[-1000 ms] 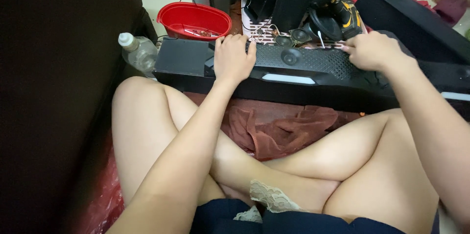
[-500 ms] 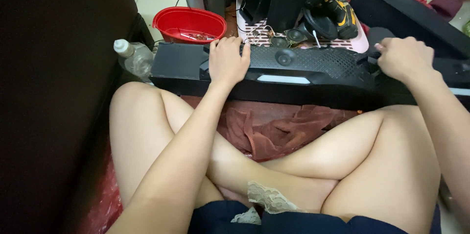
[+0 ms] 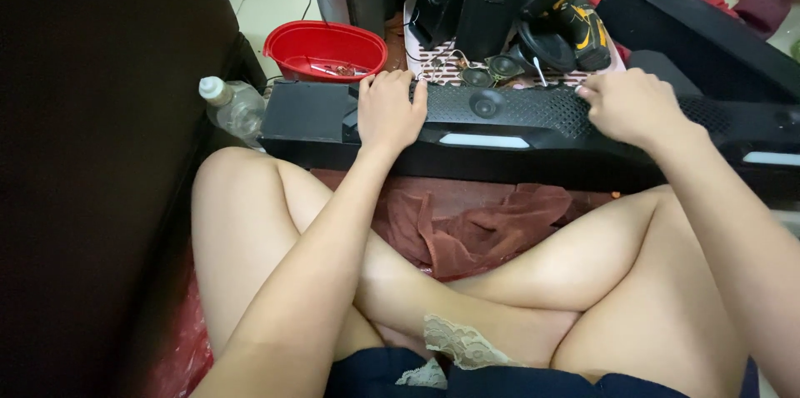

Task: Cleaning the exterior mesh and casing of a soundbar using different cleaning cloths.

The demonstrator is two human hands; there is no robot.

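Note:
A long black speaker bar (image 3: 508, 127) with a perforated top and a round knob lies across the floor in front of my crossed legs. My left hand (image 3: 390, 110) rests palm down on its left part, fingers curled over the far edge. My right hand (image 3: 627, 105) presses on the bar right of the knob, fingers bent onto the perforated grille. Neither hand lifts the bar off the floor.
A red bowl (image 3: 325, 50) with small parts stands behind the bar, a plastic bottle (image 3: 232, 106) at its left end. Black speaker boxes (image 3: 487, 6), loose speaker drivers and a yellow-black tool (image 3: 583, 27) crowd the back. A dark red cloth (image 3: 475, 227) lies by my legs. A dark wall is left.
My right hand has slid leftward along the bar, from its right end toward the knob. My left hand stays in place. The view has shifted slightly.

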